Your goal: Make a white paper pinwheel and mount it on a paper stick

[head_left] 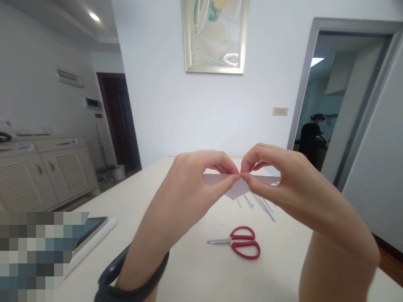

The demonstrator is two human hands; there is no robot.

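A white sheet of paper, its upper edge straight and a pointed corner hanging down, is held above the table between both hands. My left hand pinches that upper edge between thumb and fingertips. Right beside it, my right hand pinches the same edge, so the fingertips of both hands almost meet. Whether the edge is folded I cannot tell. Below the hands, scissors with red handles lie on the table, blades pointing left. Several thin rolled paper strips lie behind and under the paper, partly hidden by my right hand.
The white table reaches to the wall. At its left lies a flat framed object, partly covered by a pixelated patch. A cabinet stands further left. Through the doorway on the right, a person in dark clothes stands in another room.
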